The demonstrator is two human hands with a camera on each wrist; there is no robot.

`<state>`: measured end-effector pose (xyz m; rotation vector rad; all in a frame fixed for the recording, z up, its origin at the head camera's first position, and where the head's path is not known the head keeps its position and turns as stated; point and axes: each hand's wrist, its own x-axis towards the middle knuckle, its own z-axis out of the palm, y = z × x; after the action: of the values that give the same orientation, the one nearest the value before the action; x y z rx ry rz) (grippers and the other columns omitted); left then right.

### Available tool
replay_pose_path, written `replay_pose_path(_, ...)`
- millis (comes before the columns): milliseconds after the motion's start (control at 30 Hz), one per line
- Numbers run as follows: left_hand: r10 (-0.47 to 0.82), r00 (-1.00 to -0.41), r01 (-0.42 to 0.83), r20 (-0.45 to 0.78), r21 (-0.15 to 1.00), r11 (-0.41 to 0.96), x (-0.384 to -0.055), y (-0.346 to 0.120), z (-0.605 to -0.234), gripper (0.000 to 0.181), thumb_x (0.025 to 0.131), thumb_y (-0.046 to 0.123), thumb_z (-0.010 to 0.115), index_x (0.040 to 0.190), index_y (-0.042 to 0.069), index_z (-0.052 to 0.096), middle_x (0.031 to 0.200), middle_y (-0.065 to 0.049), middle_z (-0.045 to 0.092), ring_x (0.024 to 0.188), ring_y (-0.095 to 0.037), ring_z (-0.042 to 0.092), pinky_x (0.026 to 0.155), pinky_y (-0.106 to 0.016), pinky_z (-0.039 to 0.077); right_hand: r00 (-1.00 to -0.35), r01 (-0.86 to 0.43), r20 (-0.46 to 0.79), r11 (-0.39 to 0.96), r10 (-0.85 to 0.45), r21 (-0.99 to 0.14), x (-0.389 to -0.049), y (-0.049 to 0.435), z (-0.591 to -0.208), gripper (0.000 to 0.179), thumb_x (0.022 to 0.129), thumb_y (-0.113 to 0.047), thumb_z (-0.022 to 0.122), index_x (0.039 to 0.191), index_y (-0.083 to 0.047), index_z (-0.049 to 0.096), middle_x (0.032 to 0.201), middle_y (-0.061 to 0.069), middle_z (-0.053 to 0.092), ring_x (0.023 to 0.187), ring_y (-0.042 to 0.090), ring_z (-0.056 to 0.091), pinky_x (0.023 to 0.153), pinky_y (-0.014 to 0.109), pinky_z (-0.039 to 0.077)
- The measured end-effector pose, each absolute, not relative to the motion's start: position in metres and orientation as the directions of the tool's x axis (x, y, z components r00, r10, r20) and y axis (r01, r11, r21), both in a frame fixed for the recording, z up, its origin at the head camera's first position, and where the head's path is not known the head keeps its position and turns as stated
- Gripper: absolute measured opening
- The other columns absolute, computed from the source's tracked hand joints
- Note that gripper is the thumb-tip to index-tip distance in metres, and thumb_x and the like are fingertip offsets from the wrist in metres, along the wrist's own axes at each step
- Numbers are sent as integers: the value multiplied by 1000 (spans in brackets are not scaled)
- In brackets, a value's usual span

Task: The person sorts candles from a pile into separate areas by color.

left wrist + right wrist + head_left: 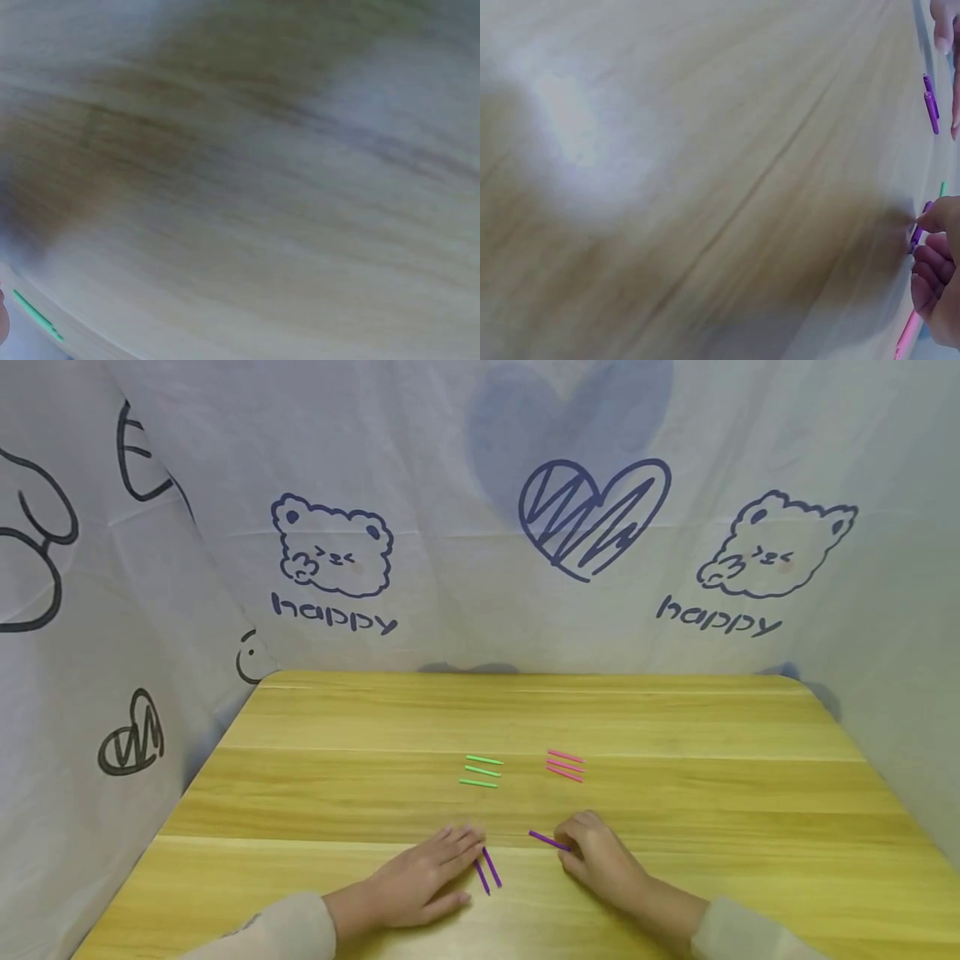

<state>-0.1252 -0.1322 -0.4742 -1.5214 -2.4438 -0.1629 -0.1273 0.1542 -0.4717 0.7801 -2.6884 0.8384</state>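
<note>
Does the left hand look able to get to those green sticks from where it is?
Probably yes. The left hand lies flat beside two purple sticks, and the three green sticks lie farther back on bare table, with nothing between. The right hand, pinching another purple stick, is off to the side.

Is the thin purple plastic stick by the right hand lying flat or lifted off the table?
Cannot tell for sure: the thin purple plastic stick is pinched by the right hand low over the wooden table.

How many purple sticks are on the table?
3. Two purple sticks lie side by side at the fingertips of the left hand. The third stick is pinched by the right hand. More may be hidden under the hands.
</note>
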Motion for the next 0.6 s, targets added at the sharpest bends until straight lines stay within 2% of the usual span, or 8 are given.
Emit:
replay_pose_path(200,876,-409,897,255,-63,437,-125,-135,-477,57,95,39,47,133,-4,46,140,-18,45,130,-30,44,107,-42,37,-865,-502,288,702,-412,-504,-130,152,-468,12,70,6,68,78,-4,67,76,1,63,73,9,51,62,19,47)
replay_pose_path(600,888,-400,905,226,-59,422,-123,-139,-479,55,96,38,46,133,-3,47,139,-17,47,129,-29,45,107,-41,38,-874,-475,204,686,-441,-551,-135,151,-460,11,69,9,64,77,1,67,72,6,63,69,9,50,57,17,45)
